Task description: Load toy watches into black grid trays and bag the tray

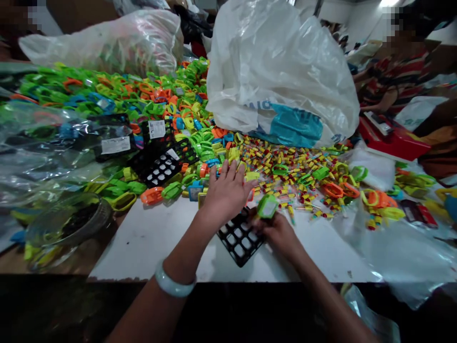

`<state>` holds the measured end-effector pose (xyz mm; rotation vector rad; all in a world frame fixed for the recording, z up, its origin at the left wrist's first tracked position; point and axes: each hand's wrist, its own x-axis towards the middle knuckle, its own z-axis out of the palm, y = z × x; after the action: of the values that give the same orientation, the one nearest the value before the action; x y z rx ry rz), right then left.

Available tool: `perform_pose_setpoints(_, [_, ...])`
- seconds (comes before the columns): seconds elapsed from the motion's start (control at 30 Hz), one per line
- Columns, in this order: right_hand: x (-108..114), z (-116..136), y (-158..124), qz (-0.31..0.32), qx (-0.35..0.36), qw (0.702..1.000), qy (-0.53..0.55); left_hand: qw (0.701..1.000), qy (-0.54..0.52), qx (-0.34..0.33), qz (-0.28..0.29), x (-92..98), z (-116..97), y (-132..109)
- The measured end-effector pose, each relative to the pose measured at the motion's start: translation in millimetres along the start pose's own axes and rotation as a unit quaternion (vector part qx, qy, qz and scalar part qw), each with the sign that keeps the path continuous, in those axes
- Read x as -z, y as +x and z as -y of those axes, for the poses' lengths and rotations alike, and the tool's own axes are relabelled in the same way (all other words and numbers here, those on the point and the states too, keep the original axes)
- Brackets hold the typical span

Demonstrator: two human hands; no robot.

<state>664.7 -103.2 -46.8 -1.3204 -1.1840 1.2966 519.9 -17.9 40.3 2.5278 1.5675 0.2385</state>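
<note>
My left hand (225, 193) reaches forward with its fingers stretched out, palm down, over the near edge of a heap of plastic toy watches (205, 147). What lies under the palm is hidden. In my right hand (280, 234) is a green toy watch (267, 206) with a pale face, held between thumb and fingers. Between the two hands a black tray with square openings (240, 240) lies on the white board (157, 247). Its far end is covered by my hands. An orange toy watch (152, 196) and a green one rest left of my left hand.
Small yellow and red pieces (278, 166) are scattered beyond my hands. Behind them stands a large white plastic bag (278, 71). More black trays (160, 166) lie to the left, near a clear bowl (69, 219). A co-worker (396, 81) sits at the right beside a red box (389, 138).
</note>
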Motion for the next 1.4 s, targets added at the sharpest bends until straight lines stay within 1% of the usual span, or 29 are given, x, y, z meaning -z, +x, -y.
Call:
perform_pose_setpoints(0.03, [-14.4,-4.1,-10.0,0.024,-0.012,0.999,0.032,1.0,-0.009,-0.006,0.024,3.8,1.2,-0.2])
perform_pose_setpoints(0.1, [-38.5,-9.9,-21.3,0.046,-0.014,0.997,0.061,0.998,-0.013,-0.029,0.055,11.4,5.3,-3.5])
perform_pose_setpoints(0.13, [-47.4,-11.9,-22.8,0.05,-0.002,0.997,0.058,0.997,-0.005,-0.043,0.057,14.3,7.9,-6.1])
perform_pose_setpoints(0.2, [-58.0,-15.2,-20.0,0.048,0.027,0.998,0.023,0.997,0.02,-0.062,0.045,16.8,13.8,-11.8])
perform_pose_setpoints(0.3, [-60.6,-18.4,-13.2,0.045,0.061,0.996,-0.051,0.996,0.04,-0.067,0.032,12.8,22.1,-17.1])
perform_pose_setpoints(0.37, [-59.4,-19.1,-12.3,0.031,0.1,0.989,-0.1,0.996,0.044,-0.07,0.026,8.5,25.3,-17.5])
perform_pose_setpoints(0.47, [-60.4,-19.0,-14.4,0.008,0.168,0.965,-0.203,0.996,0.051,-0.07,0.017,5.3,25.7,-16.1])
perform_pose_setpoints(0.53, [-63.5,-19.2,-14.7,0.001,0.186,0.947,-0.261,0.996,0.05,-0.065,0.021,5.7,24.5,-15.5])
perform_pose_setpoints(0.6, [-67.7,-20.2,-13.2,0.003,0.187,0.936,-0.298,0.997,0.047,-0.062,0.025,7.0,23.6,-15.6])
perform_pose_setpoints(0.7, [-74.6,-22.6,-10.4,-0.001,0.174,0.926,-0.336,0.997,0.04,-0.064,0.026,8.6,23.8,-16.4])
perform_pose_setpoints(0.77, [-79.0,-23.4,-10.1,-0.009,0.165,0.924,-0.345,0.997,0.036,-0.069,0.03,8.8,24.4,-17.0])
perform_pose_setpoints(0.83, [-81.2,-22.7,-10.9,-0.008,0.161,0.932,-0.324,0.996,0.04,-0.071,0.031,8.4,24.8,-17.2])
perform_pose_setpoints(0.9, [-78.3,-20.5,-11.8,0.01,0.169,0.948,-0.271,0.996,0.052,-0.07,0.023,7.3,25.0,-16.8])
perform_pose_setpoints(0.97, [-66.3,-16.9,-11.5,0.013,0.18,0.961,-0.209,0.995,0.065,-0.069,0.009,5.9,25.2,-15.7])
perform_pose_setpoints(1.0, [-55.8,-15.0,-10.5,-0.004,0.183,0.965,-0.189,0.995,0.07,-0.069,0.005,5.2,25.4,-15.0])
perform_pose_setpoints(1.03, [-41.8,-13.0,-8.8,-0.039,0.183,0.965,-0.182,0.995,0.074,-0.07,0.004,4.6,25.6,-14.2])
perform_pose_setpoints(1.07, [-24.4,-11.1,-6.2,-0.086,0.179,0.961,-0.19,0.995,0.076,-0.07,0.005,4.0,25.8,-13.5])
perform_pose_setpoints(1.1, [-3.9,-9.2,-2.7,-0.138,0.172,0.952,-0.212,0.995,0.079,-0.069,0.007,3.5,26.1,-12.8])
perform_pose_setpoints(1.17, [42.9,-5.1,6.4,-0.229,0.145,0.919,-0.286,0.994,0.085,-0.065,0.008,2.5,26.8,-11.6])
perform_pose_setpoints(1.27, [109.7,4.0,20.9,-0.318,0.066,0.856,-0.401,0.992,0.103,-0.067,-0.003,0.8,28.2,-10.0])
perform_pose_setpoints(1.33, [138.4,10.7,29.6,-0.353,0.02,0.828,-0.436,0.991,0.112,-0.067,-0.008,-0.1,29.0,-8.5])
perform_pose_setpoints(1.4, [149.7,14.6,39.0,-0.365,-0.01,0.818,-0.444,0.991,0.117,-0.062,-0.004,-0.3,29.3,-6.9])
